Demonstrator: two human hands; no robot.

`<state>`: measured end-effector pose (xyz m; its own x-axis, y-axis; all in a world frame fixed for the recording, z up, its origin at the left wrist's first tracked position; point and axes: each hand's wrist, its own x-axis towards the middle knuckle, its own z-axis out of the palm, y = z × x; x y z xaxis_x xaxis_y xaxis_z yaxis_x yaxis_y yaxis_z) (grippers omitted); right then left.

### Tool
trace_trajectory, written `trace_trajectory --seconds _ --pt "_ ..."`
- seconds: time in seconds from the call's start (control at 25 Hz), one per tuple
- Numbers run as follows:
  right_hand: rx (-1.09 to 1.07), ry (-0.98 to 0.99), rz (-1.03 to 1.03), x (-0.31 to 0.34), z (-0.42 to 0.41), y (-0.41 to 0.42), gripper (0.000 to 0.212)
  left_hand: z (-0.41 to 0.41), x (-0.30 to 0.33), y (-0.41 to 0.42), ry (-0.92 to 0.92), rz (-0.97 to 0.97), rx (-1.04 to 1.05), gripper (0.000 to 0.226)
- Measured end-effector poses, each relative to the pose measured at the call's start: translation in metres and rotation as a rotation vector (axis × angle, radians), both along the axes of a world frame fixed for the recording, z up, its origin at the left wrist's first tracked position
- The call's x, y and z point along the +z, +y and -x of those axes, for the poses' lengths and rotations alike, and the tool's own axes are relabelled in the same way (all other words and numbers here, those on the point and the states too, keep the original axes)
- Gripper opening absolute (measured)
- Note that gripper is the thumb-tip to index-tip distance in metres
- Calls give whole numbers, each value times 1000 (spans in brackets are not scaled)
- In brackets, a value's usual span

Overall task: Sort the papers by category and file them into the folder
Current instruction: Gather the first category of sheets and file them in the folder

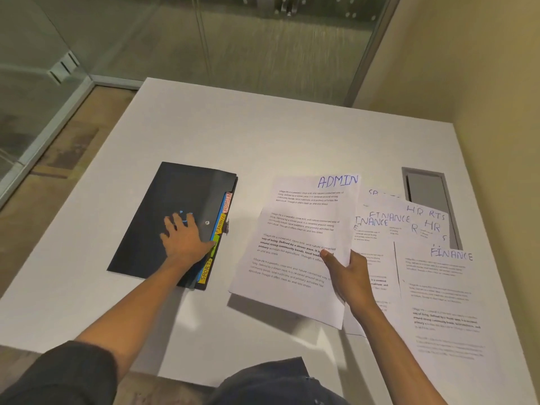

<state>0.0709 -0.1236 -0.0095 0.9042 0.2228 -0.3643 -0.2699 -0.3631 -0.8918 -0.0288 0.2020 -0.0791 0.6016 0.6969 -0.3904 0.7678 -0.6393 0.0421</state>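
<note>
fingers (178,222) of the left hand (184,239) lie straight and spread, pressing flat on the black folder (163,217) at centre left of the frame, its coloured tabs (217,229) showing along its right edge. the right hand (347,273) pinches a sheet headed admin (295,244), lifted at centre, with more papers (423,267) fanned on the white table (263,135) at right.

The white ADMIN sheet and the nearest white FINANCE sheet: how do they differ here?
The white ADMIN sheet is lifted off the white table, casting a shadow below; the nearest white FINANCE sheet lies flat. The right hand pinches the ADMIN sheet by its right edge; no hand touches the FINANCE sheet. ADMIN is held alone, while FINANCE overlaps the spread pile. Both carry blue handwritten headings over printed paragraphs.
</note>
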Motion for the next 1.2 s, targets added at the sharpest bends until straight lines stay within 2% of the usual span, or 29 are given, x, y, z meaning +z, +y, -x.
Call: trace_trajectory --seconds 0.16,0.32,0.52,0.68,0.84,1.0,1.2 --pt "23 11 -1 -5 -2 4 17 -5 1 3 -13 63 21 93" --pt "57 7 -36 -5 -3 11 16 -8 8 4 -40 27 -51 73" --pt "175 37 -19 -5 -9 25 20 -17 37 -3 -219 -17 -214 47" --pt "260 105 -23 3 -25 40 23 -21 60 -22 -294 8 -270 46" --pt "350 119 105 5 -47 58 20 -24 69 -42 -324 59 -339 41" --pt "331 31 204 7 -58 77 27 -28 72 -61 -301 59 -417 41" --pt "245 -84 252 -9 -38 98 32 -38 80 -79 -239 20 -466 52"
